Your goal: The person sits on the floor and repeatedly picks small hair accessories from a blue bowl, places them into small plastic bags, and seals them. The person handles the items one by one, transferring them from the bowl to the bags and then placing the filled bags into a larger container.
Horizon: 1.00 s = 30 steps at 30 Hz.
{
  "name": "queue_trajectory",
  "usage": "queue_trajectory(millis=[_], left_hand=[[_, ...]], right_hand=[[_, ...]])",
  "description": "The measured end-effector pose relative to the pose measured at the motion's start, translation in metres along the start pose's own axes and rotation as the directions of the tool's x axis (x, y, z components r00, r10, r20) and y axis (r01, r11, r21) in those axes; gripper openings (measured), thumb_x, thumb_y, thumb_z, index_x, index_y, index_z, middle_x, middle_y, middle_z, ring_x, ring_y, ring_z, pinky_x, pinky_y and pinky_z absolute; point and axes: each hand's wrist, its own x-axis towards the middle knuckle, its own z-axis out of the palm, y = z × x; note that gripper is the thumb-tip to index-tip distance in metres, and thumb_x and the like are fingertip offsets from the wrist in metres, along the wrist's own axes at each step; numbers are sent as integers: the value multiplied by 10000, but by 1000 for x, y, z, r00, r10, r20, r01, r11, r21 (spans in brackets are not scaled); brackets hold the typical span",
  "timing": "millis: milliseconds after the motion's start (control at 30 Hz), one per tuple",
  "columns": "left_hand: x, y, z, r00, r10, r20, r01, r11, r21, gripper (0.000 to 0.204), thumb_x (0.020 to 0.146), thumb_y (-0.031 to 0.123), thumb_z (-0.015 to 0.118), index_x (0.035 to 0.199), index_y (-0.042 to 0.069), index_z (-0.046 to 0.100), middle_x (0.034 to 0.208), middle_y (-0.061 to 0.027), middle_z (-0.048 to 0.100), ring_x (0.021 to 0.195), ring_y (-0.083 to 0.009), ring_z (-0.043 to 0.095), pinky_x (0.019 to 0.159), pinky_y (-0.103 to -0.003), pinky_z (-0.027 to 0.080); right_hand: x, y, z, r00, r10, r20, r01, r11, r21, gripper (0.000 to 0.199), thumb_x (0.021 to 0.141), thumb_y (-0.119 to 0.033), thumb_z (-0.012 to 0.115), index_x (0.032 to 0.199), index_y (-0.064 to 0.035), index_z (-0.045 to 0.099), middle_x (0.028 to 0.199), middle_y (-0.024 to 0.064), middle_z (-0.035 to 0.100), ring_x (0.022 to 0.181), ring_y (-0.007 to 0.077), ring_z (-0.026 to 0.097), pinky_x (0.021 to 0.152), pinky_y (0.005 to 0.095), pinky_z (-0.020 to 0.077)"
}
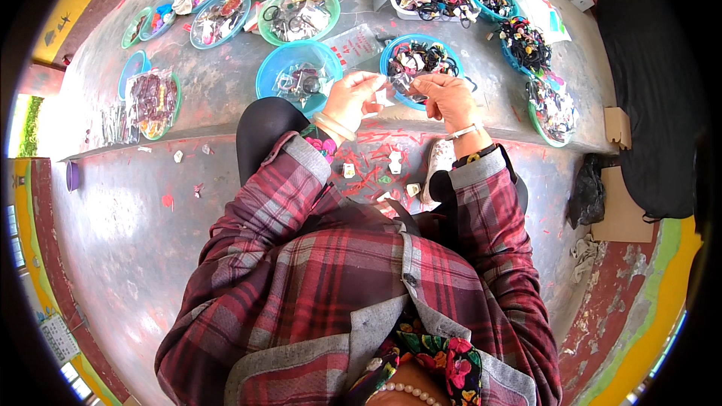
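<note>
Both my hands are raised in front of me, fingertips pinched and close together. Between them is a small clear plastic bag (392,90), hard to make out against the background. My left hand (355,101) pinches its left side; a small white piece shows by the fingers. My right hand (449,99) pinches the other side. Behind the left hand stands a blue basin (272,79) with clear packets holding dark items. Just beyond the right hand is a smaller blue basin (389,51) heaped with dark hair ties (417,56) and small coloured pieces.
On the raised grey ledge are green basins (268,30), a white tub (392,9) of black hair ties, and filled packets (154,94). Red scraps and small white pieces (395,162) litter the lower floor. A cardboard piece (628,207) and black bag (590,192) lie right.
</note>
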Motion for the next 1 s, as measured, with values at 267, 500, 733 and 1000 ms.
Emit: queue_trajectory(millis=[267, 500, 733, 1000], left_hand=[[3, -1, -7, 1000, -8, 2, 8, 1000, 0, 175, 852, 127, 562, 940, -24, 569, 889, -120, 603, 820, -197, 616, 590, -247, 516], [4, 0, -9, 999, -29, 34, 34, 987, -157, 181, 862, 117, 538, 950, -40, 558, 954, -170, 604, 913, -260, 605, 662, -277, 515], [3, -4, -6, 997, -37, 63, 47, 984, -172, 218, 870, 138, 532, 1010, -28, 539, 991, -164, 600, 926, -242, 600, 758, -313, 507], [-5, 1, 1, 972, -50, 228, 73, 993, -92, 330, 902, 226, 478, 1128, -13, 511, 1076, -138, 575, 977, -224, 576, 826, -304, 477]], right_hand=[[-1, -1, 0, 996, 69, 64, -76, 989, 125, 199, 815, -204, 602, 851, -12, 644, 772, 82, 663, 385, 73, 452, 337, 201, 300], [-2, 0, 2, 997, 54, 46, -60, 987, 146, 215, 814, -215, 604, 874, -11, 640, 785, 89, 663, 384, 73, 453, 339, 201, 304], [-7, -7, 4, 966, 143, 217, -168, 980, 103, 280, 826, -257, 599, 1000, -38, 620, 883, 87, 660, 401, 55, 459, 346, 175, 293], [-6, -1, 3, 956, 121, 268, -172, 969, 176, 252, 836, -262, 592, 958, -45, 636, 825, 42, 649, 458, 62, 520, 366, 168, 316]])
